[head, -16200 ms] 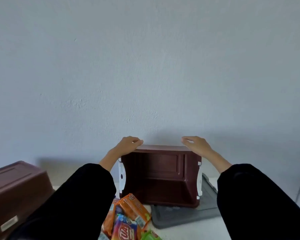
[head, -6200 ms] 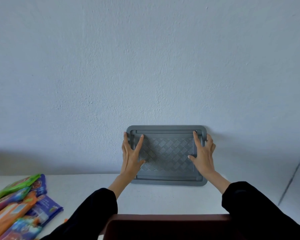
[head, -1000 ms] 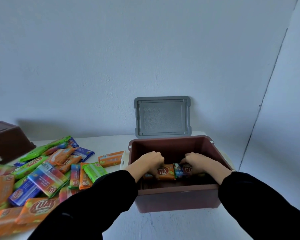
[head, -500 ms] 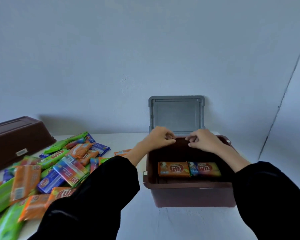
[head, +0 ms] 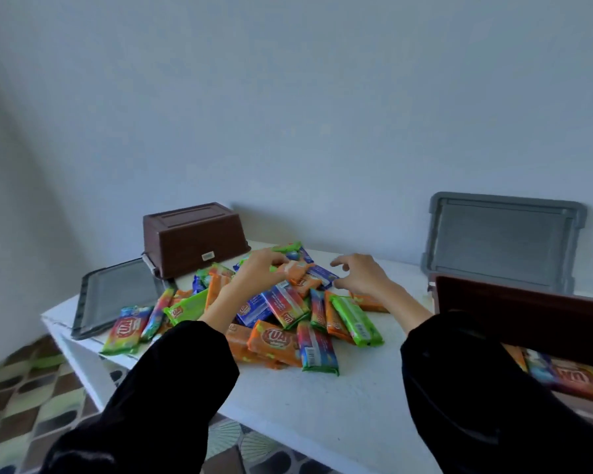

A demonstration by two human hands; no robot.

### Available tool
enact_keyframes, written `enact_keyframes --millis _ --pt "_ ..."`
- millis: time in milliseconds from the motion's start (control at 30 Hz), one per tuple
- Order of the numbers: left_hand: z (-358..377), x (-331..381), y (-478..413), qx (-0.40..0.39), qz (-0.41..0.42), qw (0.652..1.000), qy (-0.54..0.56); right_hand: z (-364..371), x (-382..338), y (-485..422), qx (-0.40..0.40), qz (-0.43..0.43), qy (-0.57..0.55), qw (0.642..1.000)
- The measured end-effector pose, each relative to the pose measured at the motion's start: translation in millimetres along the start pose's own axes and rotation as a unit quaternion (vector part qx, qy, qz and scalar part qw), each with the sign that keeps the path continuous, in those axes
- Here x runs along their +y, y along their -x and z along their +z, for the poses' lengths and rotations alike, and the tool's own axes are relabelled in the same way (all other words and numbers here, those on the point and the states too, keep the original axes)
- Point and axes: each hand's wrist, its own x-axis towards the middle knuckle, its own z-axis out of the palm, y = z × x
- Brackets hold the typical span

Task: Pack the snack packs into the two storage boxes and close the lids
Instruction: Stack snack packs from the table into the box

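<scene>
A heap of snack packs (head: 281, 313) in orange, green and blue wrappers covers the middle of the white table (head: 322, 398). My left hand (head: 259, 273) is at the far side of the heap, fingers curled round an orange snack pack (head: 297, 268). My right hand (head: 360, 275) hovers beside it with fingers spread, just right of a blue pack (head: 324, 272), holding nothing. An open brown storage box (head: 528, 316) stands at the right edge with a few packs (head: 569, 378) lying inside. A second brown box (head: 192, 237) sits upside down at the back left.
One grey lid (head: 500, 241) leans against the wall behind the open box. Another grey lid (head: 113, 295) lies flat at the table's left corner, partly under the upturned box. Patterned floor (head: 31, 388) shows beyond the left edge.
Both hands left the open box and moved left onto the heap of packs. My view swung left, so the open box now sits at the right edge.
</scene>
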Motion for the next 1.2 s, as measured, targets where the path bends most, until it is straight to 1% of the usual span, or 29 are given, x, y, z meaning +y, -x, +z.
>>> enact_keyframes --millis 133,200,300,400,500,567,700,800,900,1033,1133,1200 --pt "4.3 -61.7 26.1 0.028 -0.147 0.986 -0.075 54.6 -21.0 -9.2 -0.033 -0.036 -0.013 0.999" --pt "10.0 -81.4 35.9 0.028 -0.189 0.979 -0.077 77.7 -27.6 -13.5 -0.040 -0.045 -0.019 0.998" --pt "25.0 -95.6 45.2 0.038 -0.227 0.970 -0.077 104.2 -35.8 -20.3 -0.051 -0.033 -0.002 0.998" --pt "40.9 -98.4 46.6 0.078 -0.237 0.963 -0.105 123.3 -40.3 -24.7 -0.016 -0.021 0.009 1.000" --pt "45.7 -100.8 42.7 0.116 -0.240 0.958 -0.105 132.6 -41.7 -25.2 0.035 -0.014 0.017 0.999" --pt "44.3 -103.4 40.8 0.132 -0.238 0.957 -0.105 134.1 -41.5 -25.2 0.049 -0.015 0.018 0.999" --pt "42.9 -101.5 34.1 0.153 -0.246 0.951 -0.108 134.0 -41.9 -25.0 0.047 -0.016 0.016 0.999" --pt "43.9 -96.5 22.6 0.154 -0.271 0.943 -0.117 135.4 -42.2 -24.9 0.050 -0.011 0.022 0.998" --pt "47.3 -92.3 10.4 0.154 -0.293 0.940 -0.088 135.3 -41.5 -26.2 0.051 -0.012 0.026 0.998" --pt "52.0 -93.8 0.0 0.154 -0.306 0.935 -0.092 132.7 -40.8 -30.3 0.035 -0.020 0.028 0.999" --pt "44.7 -99.5 -0.8 0.146 -0.292 0.941 -0.091 129.6 -39.2 -34.0 0.033 -0.042 0.025 0.998" --pt "34.7 -104.3 0.6 0.146 -0.253 0.950 -0.111 126.5 -37.2 -36.5 0.017 -0.070 0.025 0.997"
